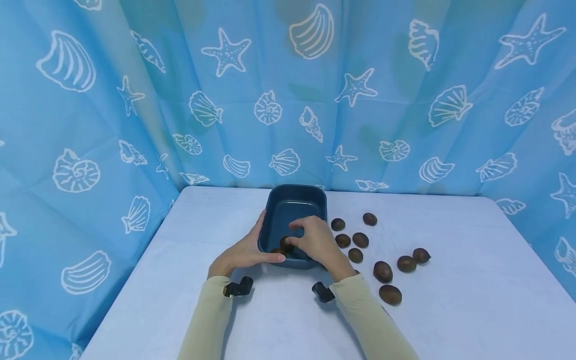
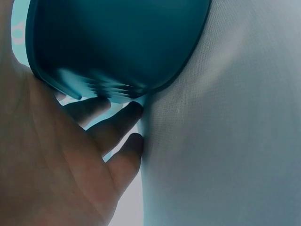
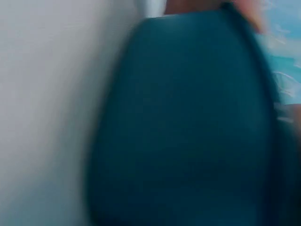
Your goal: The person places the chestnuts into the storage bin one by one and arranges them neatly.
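Your left hand [image 1: 245,251] grips the dark-blue dish [image 1: 297,192]; your right hand [image 1: 317,242], thumb and forefinger parted, hangs beside chestnuts [image 1: 285,245] inside it. Loading seems underway; the next move likely calls for loose chestnuts [image 1: 360,240] right of the dish.

The dish [image 1: 292,214] looks glossy, the tablecloth [image 1: 459,285] matt.

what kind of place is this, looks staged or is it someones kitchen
Probably a staged recording spot, though the wider room is hidden: a white table stands before a blue seashell-print curtain, and black devices, perhaps cameras, sit at both wrists.
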### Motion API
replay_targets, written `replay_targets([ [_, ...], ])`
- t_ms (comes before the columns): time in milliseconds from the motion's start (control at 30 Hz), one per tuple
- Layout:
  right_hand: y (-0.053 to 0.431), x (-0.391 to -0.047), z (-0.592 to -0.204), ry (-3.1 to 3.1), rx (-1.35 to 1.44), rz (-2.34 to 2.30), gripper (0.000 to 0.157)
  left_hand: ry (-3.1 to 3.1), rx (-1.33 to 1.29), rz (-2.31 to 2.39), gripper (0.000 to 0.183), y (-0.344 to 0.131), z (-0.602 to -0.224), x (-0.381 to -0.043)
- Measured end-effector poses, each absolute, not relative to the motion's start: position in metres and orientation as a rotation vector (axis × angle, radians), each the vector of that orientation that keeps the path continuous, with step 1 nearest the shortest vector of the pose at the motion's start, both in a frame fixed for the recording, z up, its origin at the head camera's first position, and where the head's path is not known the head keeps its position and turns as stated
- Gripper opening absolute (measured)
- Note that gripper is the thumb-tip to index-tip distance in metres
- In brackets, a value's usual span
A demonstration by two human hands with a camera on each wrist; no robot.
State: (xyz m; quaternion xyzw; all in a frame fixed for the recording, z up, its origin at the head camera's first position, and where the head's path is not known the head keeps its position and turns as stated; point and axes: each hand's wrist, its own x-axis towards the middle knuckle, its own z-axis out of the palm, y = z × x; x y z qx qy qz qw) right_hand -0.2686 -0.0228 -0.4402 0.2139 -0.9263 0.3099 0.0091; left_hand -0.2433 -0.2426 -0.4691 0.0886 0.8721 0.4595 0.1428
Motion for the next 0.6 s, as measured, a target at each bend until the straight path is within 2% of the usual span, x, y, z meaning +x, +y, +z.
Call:
replay_targets([
  [133,0.000,-0.267,-0.415,-2.793,0.647,1.234,0.039,2.523,0.273,1.357,0.132,-0.243,-0.469,-0.245],
  [267,0.031,-0.266,-0.396,-2.736,0.581,1.311,0.037,2.513,0.283,1.378,0.133,-0.242,-0.469,-0.245],
  [600,0.104,-0.272,-0.401,-2.761,0.346,1.212,0.037,2.505,0.346,1.404,0.133,-0.243,-0.470,-0.244],
])
